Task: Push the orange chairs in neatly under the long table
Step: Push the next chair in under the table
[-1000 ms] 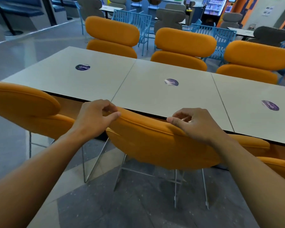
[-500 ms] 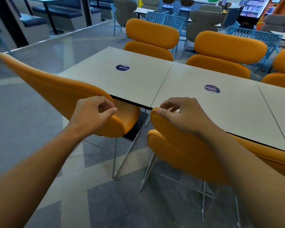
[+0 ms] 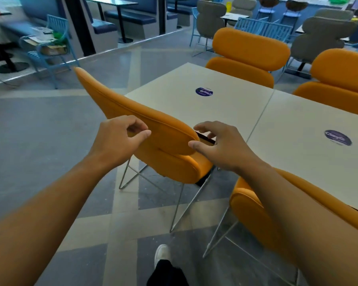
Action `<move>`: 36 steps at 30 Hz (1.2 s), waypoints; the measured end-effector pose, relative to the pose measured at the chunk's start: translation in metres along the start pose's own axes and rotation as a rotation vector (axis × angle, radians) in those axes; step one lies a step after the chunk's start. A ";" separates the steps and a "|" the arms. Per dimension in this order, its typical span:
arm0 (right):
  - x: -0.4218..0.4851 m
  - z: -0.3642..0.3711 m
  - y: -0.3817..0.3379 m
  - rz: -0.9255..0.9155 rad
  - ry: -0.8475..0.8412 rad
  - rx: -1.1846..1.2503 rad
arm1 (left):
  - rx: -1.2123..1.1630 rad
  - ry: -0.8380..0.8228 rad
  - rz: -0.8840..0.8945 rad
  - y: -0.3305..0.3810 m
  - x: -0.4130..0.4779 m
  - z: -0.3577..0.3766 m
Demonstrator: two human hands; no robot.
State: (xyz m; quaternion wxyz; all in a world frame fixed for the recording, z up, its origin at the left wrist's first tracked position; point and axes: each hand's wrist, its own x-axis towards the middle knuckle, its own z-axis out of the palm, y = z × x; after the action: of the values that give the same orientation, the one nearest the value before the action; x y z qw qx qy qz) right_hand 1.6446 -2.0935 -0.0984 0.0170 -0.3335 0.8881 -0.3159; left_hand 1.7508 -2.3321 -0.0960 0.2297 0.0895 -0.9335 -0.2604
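1. Left hand (image 3: 116,142) sits at the top edge of the near orange chair (image 3: 153,129), fingers curled and thumb tip on the backrest; I cannot tell whether it clamps the edge. Right hand (image 3: 223,147) is spread apart at the backrest's rounded right end, with the thumb touching it and the fingers arched above, closed on nothing.
2. Long table (image 3: 236,112) runs off to the right, pale-topped, with a seam between its panels.
3. That near chair stands skewed at the table's left corner. Its right end is close to the table edge and its left end is swung well out over the floor (image 3: 39,131).
4. Second orange chair (image 3: 254,213) is tucked against the near edge, under the right forearm.
5. Two far orange chairs (image 3: 250,48) (image 3: 343,67) face the opposite side.
6. Round purple stickers (image 3: 204,91) (image 3: 337,137) lie on the tabletop.
7. White shoe (image 3: 161,254) shows below, on the floor.
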 end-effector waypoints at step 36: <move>0.194 0.124 -0.092 0.441 -0.234 -0.313 | 0.100 -0.552 0.217 -0.209 0.242 -0.022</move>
State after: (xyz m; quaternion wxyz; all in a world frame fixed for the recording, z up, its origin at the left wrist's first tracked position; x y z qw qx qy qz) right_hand 1.5774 -2.3316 -0.1103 0.1359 -0.1651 0.9691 -0.1232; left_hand 1.5590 -2.5886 -0.0970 -0.0111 -0.0739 -0.9764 -0.2026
